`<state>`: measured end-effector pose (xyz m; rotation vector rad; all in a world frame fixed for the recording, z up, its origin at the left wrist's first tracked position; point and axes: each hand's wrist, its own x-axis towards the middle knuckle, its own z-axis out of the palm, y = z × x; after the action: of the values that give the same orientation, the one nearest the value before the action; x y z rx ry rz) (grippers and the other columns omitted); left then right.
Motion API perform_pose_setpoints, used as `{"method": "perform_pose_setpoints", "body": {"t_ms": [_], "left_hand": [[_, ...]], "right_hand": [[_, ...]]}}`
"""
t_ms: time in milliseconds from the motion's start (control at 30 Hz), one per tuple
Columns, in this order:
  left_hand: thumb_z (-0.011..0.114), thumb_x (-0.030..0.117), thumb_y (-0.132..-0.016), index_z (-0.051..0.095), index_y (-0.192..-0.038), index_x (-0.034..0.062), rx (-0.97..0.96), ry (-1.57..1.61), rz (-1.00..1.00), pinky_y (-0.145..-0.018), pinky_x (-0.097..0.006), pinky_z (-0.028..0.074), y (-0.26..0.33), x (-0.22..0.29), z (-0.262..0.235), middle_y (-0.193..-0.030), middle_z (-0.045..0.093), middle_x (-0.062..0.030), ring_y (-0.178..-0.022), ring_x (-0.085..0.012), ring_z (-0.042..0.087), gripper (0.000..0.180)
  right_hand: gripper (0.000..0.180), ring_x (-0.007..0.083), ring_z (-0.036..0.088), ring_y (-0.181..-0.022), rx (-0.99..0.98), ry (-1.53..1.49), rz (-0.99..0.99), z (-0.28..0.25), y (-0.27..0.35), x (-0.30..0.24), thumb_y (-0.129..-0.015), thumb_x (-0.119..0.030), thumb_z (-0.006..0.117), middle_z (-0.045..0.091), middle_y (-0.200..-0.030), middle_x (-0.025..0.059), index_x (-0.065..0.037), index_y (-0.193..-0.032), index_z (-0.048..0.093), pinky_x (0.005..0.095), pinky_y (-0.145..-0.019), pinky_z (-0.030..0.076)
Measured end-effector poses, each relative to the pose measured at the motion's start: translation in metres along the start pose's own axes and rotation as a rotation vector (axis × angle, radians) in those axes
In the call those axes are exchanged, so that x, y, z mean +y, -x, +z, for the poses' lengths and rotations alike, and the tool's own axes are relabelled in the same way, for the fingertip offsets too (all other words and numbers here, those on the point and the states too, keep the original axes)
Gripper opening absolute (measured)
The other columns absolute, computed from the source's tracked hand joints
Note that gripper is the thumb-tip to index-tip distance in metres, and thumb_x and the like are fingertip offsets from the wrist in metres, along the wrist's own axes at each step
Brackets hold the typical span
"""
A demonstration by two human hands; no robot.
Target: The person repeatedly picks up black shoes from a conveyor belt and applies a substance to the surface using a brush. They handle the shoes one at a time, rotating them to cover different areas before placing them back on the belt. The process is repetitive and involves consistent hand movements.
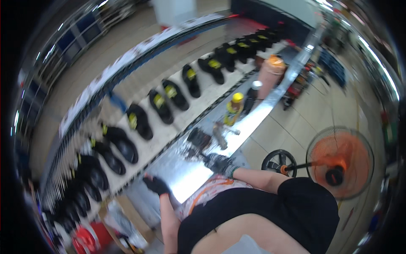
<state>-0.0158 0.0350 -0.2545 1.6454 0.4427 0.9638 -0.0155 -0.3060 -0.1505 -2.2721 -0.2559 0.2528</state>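
Note:
My left hand (156, 185), in a black glove, is over the near left part of the metal bench, by the belt's edge. Its fingers point toward the shoes and appear stretched out, with nothing visible in them. My right hand (218, 164), in a dark grey glove with a green cuff, is at the bench's near edge. Blur hides whether its fingers hold anything. Just beyond it sit a dark, stained container (198, 139) and a brownish tool (220, 136) of unclear kind. Black shoes (160, 106) with yellow pieces inside stand along the white conveyor belt (188, 115).
A yellow-capped bottle (234, 109), a dark bottle with a white cap (252, 95) and a pink cylinder with an orange top (271, 76) stand farther along the bench. An orange fan (338, 163) is at right. A cardboard box (137, 216) and a red container (91, 238) sit lower left.

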Motion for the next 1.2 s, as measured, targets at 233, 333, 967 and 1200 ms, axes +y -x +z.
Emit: {"method": "perform_pose_setpoints", "body": {"t_ms": [233, 333, 967, 1200], "left_hand": [[0.06, 0.015, -0.077, 0.057, -0.113, 0.0046, -0.09, -0.777, 0.184, -0.095, -0.042, 0.042, 0.001, 0.047, 0.004, -0.113, 0.059, -0.0221, -0.11, -0.0387, 0.053, 0.038], [0.059, 0.012, -0.077, 0.056, -0.103, 0.0075, -0.09, -0.685, 0.187, -0.067, -0.045, 0.048, -0.006, 0.082, 0.009, -0.091, 0.056, -0.0169, -0.08, -0.0382, 0.058, 0.027], [0.058, 0.001, -0.071, 0.053, -0.108, 0.008, -0.128, -0.615, 0.097, -0.07, -0.047, 0.046, -0.003, 0.09, 0.003, -0.099, 0.051, -0.0188, -0.085, -0.0402, 0.056, 0.038], [0.056, 0.0, -0.071, 0.055, -0.108, 0.0079, -0.112, -0.567, 0.125, -0.075, -0.044, 0.047, -0.003, 0.084, 0.003, -0.099, 0.053, -0.0183, -0.088, -0.0385, 0.056, 0.038]], "right_hand": [[0.028, 0.0325, 0.062, -0.081, 0.01, 0.212, -0.044, -0.007, 0.004, -0.027, -0.083, -0.033, 0.056, 0.063, -0.088, 0.0164, -0.01, -0.095, 0.064, 0.0441, -0.072, 0.048], [0.03, 0.0306, 0.062, -0.089, -0.05, 0.127, -0.007, -0.008, 0.006, -0.019, -0.083, -0.032, 0.058, 0.064, -0.095, 0.0143, -0.01, -0.102, 0.065, 0.0413, -0.078, 0.048], [0.025, 0.0261, 0.061, -0.091, 0.008, 0.12, -0.084, -0.008, 0.006, -0.021, -0.081, -0.025, 0.064, 0.065, -0.096, 0.0104, -0.01, -0.1, 0.066, 0.0376, -0.08, 0.046], [0.023, 0.0254, 0.062, -0.091, -0.015, 0.077, -0.027, -0.013, 0.008, -0.036, -0.083, -0.02, 0.063, 0.066, -0.096, 0.0118, -0.007, -0.102, 0.065, 0.0352, -0.08, 0.047]]}}
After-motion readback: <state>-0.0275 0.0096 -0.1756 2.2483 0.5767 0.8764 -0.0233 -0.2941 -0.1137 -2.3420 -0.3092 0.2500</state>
